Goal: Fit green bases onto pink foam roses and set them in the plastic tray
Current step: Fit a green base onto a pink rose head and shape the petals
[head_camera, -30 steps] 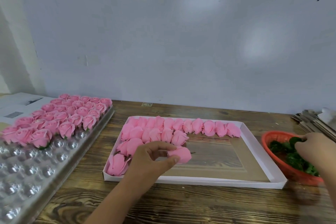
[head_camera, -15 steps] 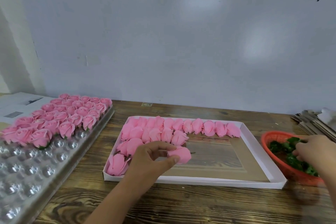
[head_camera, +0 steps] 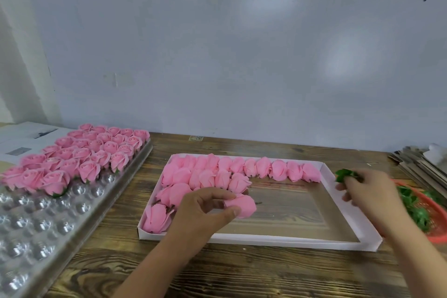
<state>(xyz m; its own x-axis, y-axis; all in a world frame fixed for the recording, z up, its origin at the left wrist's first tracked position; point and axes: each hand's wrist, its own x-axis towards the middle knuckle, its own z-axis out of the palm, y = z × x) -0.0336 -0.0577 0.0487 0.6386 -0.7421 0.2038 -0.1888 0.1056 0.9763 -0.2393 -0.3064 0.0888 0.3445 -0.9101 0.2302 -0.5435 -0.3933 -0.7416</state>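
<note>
My left hand [head_camera: 205, 210] pinches a pink foam rose [head_camera: 243, 205] between thumb and fingers, just above the white cardboard box [head_camera: 290, 242]. Inside that box lie several more loose pink roses [head_camera: 217, 172] along its back and left side. My right hand [head_camera: 370, 191] holds a green base [head_camera: 344, 174] in its fingertips, over the box's right rim. The clear plastic tray [head_camera: 36, 225] lies at the left, with several finished roses [head_camera: 79, 152] standing in its far cups; its near cups hold nothing.
A red basket [head_camera: 435, 232] of green bases sits at the right edge, partly behind my right arm. A stack of flat grey sheets [head_camera: 416, 164] lies behind it. Papers [head_camera: 21, 138] lie at the far left. The wall stands close behind the wooden table [head_camera: 242, 273].
My right hand has lifted out of the red basket with a green base and moved left toward the box. My left hand has kept its hold on the rose in place.
</note>
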